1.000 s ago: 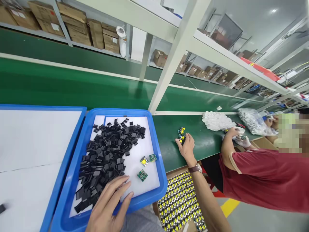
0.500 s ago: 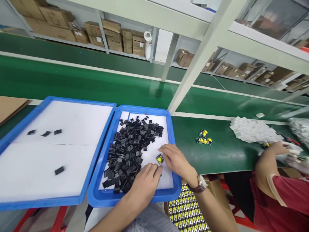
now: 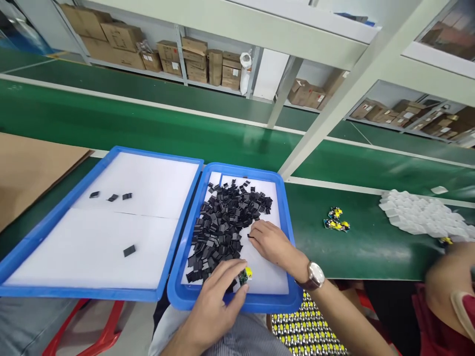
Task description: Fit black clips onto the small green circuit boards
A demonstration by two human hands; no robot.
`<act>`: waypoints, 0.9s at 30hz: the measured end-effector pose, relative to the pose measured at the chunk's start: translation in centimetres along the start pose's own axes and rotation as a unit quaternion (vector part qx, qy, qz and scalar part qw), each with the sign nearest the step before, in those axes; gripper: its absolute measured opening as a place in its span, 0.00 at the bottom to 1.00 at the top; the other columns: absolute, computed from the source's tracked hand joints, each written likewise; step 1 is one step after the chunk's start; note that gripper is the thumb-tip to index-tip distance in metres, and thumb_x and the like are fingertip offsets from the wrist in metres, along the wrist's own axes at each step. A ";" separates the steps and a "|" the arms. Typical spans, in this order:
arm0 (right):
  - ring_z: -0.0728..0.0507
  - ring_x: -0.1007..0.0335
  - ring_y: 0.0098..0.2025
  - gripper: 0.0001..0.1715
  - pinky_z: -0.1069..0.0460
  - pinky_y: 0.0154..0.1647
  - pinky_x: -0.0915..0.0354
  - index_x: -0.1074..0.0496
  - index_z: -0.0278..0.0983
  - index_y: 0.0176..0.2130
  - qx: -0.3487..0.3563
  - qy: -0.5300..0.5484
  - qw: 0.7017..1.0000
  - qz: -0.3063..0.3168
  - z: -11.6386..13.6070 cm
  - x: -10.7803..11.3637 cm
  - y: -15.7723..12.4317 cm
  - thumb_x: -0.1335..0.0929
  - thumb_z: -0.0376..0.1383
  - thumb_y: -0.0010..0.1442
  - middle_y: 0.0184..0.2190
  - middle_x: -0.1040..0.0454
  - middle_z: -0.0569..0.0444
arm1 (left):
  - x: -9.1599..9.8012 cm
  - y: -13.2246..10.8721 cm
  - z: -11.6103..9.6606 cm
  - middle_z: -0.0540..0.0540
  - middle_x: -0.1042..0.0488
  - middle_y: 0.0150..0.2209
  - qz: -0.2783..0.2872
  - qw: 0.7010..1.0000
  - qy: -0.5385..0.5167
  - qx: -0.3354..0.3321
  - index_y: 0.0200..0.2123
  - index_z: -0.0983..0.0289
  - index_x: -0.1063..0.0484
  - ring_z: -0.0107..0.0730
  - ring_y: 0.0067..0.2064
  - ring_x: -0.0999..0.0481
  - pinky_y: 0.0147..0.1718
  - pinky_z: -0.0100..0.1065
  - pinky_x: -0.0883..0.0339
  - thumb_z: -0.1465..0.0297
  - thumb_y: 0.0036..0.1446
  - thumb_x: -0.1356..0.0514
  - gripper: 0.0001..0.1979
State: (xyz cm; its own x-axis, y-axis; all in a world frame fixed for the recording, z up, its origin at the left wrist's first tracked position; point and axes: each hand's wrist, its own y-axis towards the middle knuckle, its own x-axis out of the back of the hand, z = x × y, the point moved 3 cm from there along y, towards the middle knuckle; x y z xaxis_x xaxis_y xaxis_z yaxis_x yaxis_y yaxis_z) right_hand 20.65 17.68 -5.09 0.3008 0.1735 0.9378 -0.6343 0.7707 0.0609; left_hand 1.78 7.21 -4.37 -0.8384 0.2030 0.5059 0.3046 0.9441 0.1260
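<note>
My left hand (image 3: pixel 217 299) pinches a small green circuit board with a yellow part (image 3: pixel 244 275) over the near edge of the smaller blue tray (image 3: pixel 293 291). On that tray's white liner lies a heap of black square pieces (image 3: pixel 226 217). My right hand (image 3: pixel 270 242), with a watch on the wrist, rests inside the tray, and its fingertips are closed on a black piece (image 3: pixel 250 236) at the heap's right edge.
A larger blue tray (image 3: pixel 55 212) to the left holds several loose black pieces. Cardboard (image 3: pixel 25 168) lies far left. On the green belt lie small boards (image 3: pixel 336 220) and a white pile (image 3: pixel 419 215). A box of yellow-topped boards (image 3: pixel 308 333) sits below. A co-worker's arm (image 3: pixel 447 277) is at right.
My right hand left the circuit board and moved up to the heap's edge. My left hand now holds the board near the tray's front rim. The view has swung left.
</note>
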 end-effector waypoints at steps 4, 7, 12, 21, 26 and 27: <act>0.42 0.22 0.45 0.08 0.45 0.47 0.23 0.22 0.38 0.45 -0.030 0.108 0.992 -0.057 1.2 1.3 -2.1 0.33 0.35 0.71 0.42 0.19 0.48 | -0.3 1.0 0.5 0.57 0.24 0.57 0.023 0.999 0.023 -0.022 0.60 0.57 0.30 0.40 0.55 0.22 0.55 0.43 0.22 0.74 0.66 0.41 0.20; 0.43 0.20 0.43 0.08 0.47 0.44 0.23 0.21 0.41 0.47 -0.059 0.209 0.968 -0.124 2.2 2.1 -3.4 0.30 0.34 0.69 0.41 0.18 0.51 | -1.7 2.1 0.2 0.59 0.22 0.54 0.070 0.989 0.089 -0.095 0.58 0.60 0.28 0.47 0.55 0.23 0.54 0.51 0.23 0.78 0.64 0.40 0.20; 0.43 0.20 0.43 0.19 0.46 0.45 0.23 0.22 0.45 0.54 -0.080 0.289 0.939 -0.171 3.6 3.0 -5.0 0.29 0.28 0.66 0.42 0.17 0.53 | -0.8 3.8 0.0 0.61 0.24 0.56 0.013 0.999 0.007 -0.042 0.62 0.62 0.32 0.44 0.56 0.23 0.55 0.48 0.23 0.72 0.67 0.39 0.21; 0.42 0.20 0.36 0.15 0.44 0.40 0.22 0.17 0.46 0.44 -0.106 0.351 0.892 -0.265 5.5 3.2 -6.1 0.26 0.28 0.61 0.34 0.17 0.53 | 0.6 4.2 -2.3 0.50 0.20 0.34 -0.106 0.978 -0.149 -0.097 0.39 0.61 0.25 0.28 0.35 0.20 0.35 0.30 0.23 0.80 0.62 0.37 0.08; 0.42 0.18 0.41 0.21 0.45 0.45 0.20 0.20 0.47 0.51 -0.200 0.458 0.823 -0.270 5.8 1.0 -6.9 0.24 0.31 0.60 0.41 0.17 0.52 | 0.0 3.1 -2.6 0.56 0.21 0.44 -0.130 0.977 -0.052 -0.164 0.48 0.63 0.27 0.33 0.46 0.19 0.46 0.36 0.19 0.85 0.60 0.39 0.16; 0.43 0.18 0.40 0.21 0.47 0.44 0.20 0.21 0.47 0.52 -0.219 0.493 0.799 -0.265 5.8 0.5 -7.0 0.23 0.33 0.59 0.41 0.17 0.53 | -0.2 2.8 -2.5 0.57 0.22 0.47 -0.120 0.976 -0.028 -0.177 0.50 0.64 0.27 0.36 0.49 0.20 0.49 0.39 0.19 0.86 0.61 0.39 0.18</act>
State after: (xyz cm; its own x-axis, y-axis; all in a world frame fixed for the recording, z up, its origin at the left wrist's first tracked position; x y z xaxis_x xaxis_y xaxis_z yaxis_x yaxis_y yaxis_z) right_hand 21.15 8.79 -3.07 0.9965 -0.0168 0.0818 0.0142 0.9994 0.0320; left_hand 3.94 9.17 -1.94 -0.9255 0.0097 0.3787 0.2247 0.8188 0.5283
